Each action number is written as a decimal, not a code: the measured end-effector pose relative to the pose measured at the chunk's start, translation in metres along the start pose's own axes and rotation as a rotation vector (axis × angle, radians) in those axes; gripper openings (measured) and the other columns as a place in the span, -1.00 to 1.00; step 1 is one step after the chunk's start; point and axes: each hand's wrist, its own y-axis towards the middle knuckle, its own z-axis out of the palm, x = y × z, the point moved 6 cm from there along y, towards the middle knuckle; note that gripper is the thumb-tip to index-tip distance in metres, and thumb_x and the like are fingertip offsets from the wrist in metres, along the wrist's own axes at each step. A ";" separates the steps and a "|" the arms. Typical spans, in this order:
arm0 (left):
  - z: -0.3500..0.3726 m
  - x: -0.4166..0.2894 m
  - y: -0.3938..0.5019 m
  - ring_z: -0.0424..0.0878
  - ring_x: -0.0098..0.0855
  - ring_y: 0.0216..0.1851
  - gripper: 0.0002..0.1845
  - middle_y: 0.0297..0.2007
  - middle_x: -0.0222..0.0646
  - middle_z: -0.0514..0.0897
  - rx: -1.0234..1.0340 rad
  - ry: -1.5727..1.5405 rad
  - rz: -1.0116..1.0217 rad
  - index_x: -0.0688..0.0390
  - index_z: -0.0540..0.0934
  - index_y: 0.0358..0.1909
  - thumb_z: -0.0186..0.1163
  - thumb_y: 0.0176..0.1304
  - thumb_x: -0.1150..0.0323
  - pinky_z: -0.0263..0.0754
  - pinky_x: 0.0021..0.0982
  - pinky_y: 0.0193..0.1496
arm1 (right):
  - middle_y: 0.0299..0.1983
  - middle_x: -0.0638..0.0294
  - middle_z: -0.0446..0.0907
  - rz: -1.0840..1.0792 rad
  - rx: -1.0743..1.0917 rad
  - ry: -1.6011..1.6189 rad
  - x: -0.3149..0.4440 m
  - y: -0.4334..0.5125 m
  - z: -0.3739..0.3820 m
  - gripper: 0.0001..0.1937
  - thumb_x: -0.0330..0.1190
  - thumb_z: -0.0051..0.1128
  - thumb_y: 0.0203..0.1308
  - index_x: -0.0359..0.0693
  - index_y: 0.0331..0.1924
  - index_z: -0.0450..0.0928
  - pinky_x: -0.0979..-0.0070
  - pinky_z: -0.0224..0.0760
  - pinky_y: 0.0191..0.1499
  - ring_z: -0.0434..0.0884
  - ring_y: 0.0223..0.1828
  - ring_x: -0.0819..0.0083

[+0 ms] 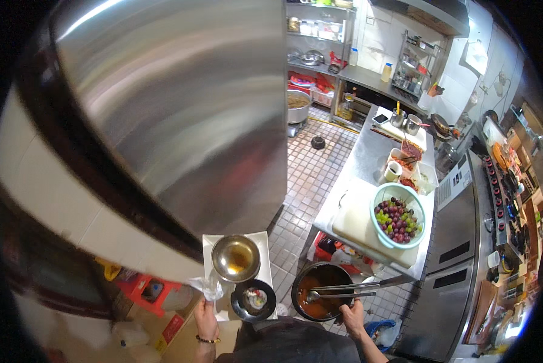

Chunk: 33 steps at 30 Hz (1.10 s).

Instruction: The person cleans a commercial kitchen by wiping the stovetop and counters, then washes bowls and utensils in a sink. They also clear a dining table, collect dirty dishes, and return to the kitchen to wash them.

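Observation:
My left hand, with a beaded bracelet at the wrist, grips the near left edge of a white rectangular tray together with a crumpled white tissue or wrapper. The tray carries a metal bowl of amber liquid and a small black bowl with a little food residue in it. On the right, my right hand holds a black pot by its right rim. Reddish-brown sauce or soup fills part of the pot, where metal tongs and a metal ladle rest.
A large stainless-steel panel stands close at the left. Ahead right, a steel table bears a white cutting board, a light-green colander of grapes and several food containers. A steel refrigerator and a stove line the right. Tiled floor lies between.

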 end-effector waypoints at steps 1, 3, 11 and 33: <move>0.028 0.008 -0.036 0.42 -0.62 -0.22 -0.75 -0.26 -0.40 0.57 0.075 0.061 -0.010 0.37 0.50 -0.18 -0.05 0.31 0.38 0.29 -0.59 -0.12 | -0.50 0.12 0.46 0.076 -0.059 0.043 -0.008 -0.023 -0.051 -0.50 -0.57 -0.15 -0.03 -0.37 0.10 0.13 0.46 0.33 -0.77 0.42 -0.75 0.43; 0.072 0.014 -0.095 0.43 -0.63 -0.24 -0.75 -0.28 -0.41 0.57 0.087 0.019 0.043 0.38 0.50 -0.19 -0.03 0.30 0.37 0.30 -0.59 -0.15 | -0.48 0.08 0.47 0.043 -0.027 0.141 -0.015 -0.047 -0.119 -0.64 -0.58 -0.15 -0.04 -0.36 -0.07 0.17 0.59 0.36 -0.79 0.44 -0.76 0.44; 0.336 0.117 -0.276 0.30 -0.72 -0.44 -0.78 -0.51 -0.59 0.46 0.286 -0.026 0.173 0.36 0.52 -0.31 -0.01 0.29 0.39 0.22 -0.62 -0.43 | -0.47 0.07 0.46 -0.095 -0.144 0.209 -0.082 -0.068 -0.431 -0.67 -0.57 -0.17 -0.06 -0.37 -0.12 0.17 0.63 0.30 -0.86 0.42 -0.80 0.44; 0.951 0.252 -0.158 0.24 -0.79 -0.49 -0.78 -0.50 -0.64 0.44 0.122 -0.466 -0.071 0.28 0.51 -0.28 -0.04 0.31 0.33 0.16 -0.67 -0.47 | -0.42 0.07 0.49 -0.133 -0.136 -0.223 0.075 0.377 -0.779 -0.67 -0.42 -0.02 0.01 -0.40 -0.12 0.32 0.46 0.34 -0.54 0.44 -0.57 0.37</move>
